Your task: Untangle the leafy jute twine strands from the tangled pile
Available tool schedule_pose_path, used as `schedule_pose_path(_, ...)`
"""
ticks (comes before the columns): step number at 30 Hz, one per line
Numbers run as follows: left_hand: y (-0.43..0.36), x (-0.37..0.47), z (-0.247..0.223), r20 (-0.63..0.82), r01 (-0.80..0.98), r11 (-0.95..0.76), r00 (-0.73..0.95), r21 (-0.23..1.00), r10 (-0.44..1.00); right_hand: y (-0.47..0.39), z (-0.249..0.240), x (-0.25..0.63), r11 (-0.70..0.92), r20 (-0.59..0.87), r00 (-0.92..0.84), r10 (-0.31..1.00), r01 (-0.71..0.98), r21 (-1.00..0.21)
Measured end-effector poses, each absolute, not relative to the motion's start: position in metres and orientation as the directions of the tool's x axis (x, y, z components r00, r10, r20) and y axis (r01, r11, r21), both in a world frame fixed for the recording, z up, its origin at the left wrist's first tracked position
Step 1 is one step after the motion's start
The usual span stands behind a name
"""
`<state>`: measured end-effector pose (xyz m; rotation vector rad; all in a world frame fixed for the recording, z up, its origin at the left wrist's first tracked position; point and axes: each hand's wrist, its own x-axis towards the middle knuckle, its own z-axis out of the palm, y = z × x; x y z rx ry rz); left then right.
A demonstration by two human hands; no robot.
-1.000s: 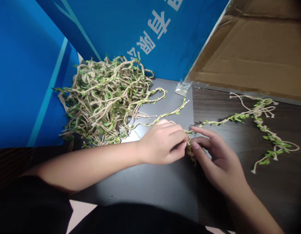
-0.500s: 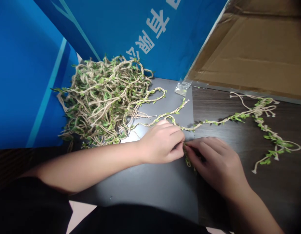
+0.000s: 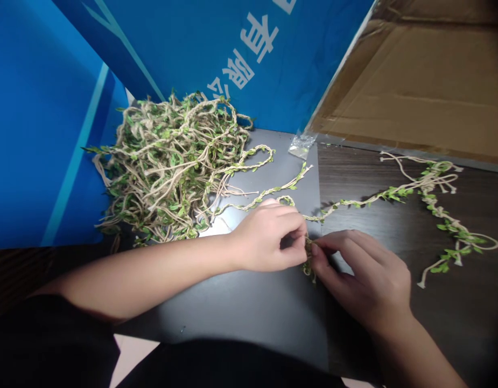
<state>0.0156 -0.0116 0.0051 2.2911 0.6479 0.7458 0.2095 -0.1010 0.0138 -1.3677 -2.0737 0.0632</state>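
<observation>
Between my hands is a short stretch of braided twine with small green leaves (image 3: 309,264), its lower end hanging below my fingers. My left hand (image 3: 273,235) pinches it from the left with thumb and forefinger. My right hand (image 3: 362,269) pinches the same piece from the right, thumb against forefinger. My fingers hide part of it. Just beyond my left hand, a leafy twine strand (image 3: 268,192) runs out of a large tangled heap of leafy twine (image 3: 176,167). Another leafy strand (image 3: 353,203) stretches right and ends in loose cord tails.
Blue printed panels (image 3: 184,48) with white characters stand behind and left of the heap. A cardboard sheet (image 3: 426,86) leans at the back right, with a small clear plastic packet (image 3: 301,146) by its corner. Under my hands lies a grey mat (image 3: 249,307) on a dark wooden table (image 3: 394,226).
My right hand has shifted slightly right and its fingers have opened out a little, showing more of the twine between both hands. The heap and outer strands stay put.
</observation>
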Motion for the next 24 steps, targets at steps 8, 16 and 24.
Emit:
schedule_pose_path(8, -0.0111, 0.0155, 0.0006, 0.368, 0.325, -0.79, 0.749, 0.52, 0.551, -0.0976, 0.0115, 0.2107, 0.491, 0.402, -0.359, 0.842, 0.818, -0.298)
schedule_pose_path(16, -0.0132, 0.0163, 0.0022, 0.347, 0.343, -0.803, 0.768, 0.488, 0.539, -0.0976, 0.0091, 0.2101, 0.446, 0.378, -0.317, 0.87, 0.833, -0.328)
schedule_pose_path(24, -0.0129, 0.0162, 0.0051, 0.339, 0.332, -0.753, 0.739, 0.568, 0.582, -0.0996, 0.0107, 0.2096, 0.406, 0.408, -0.244, 0.88, 0.831, -0.38)
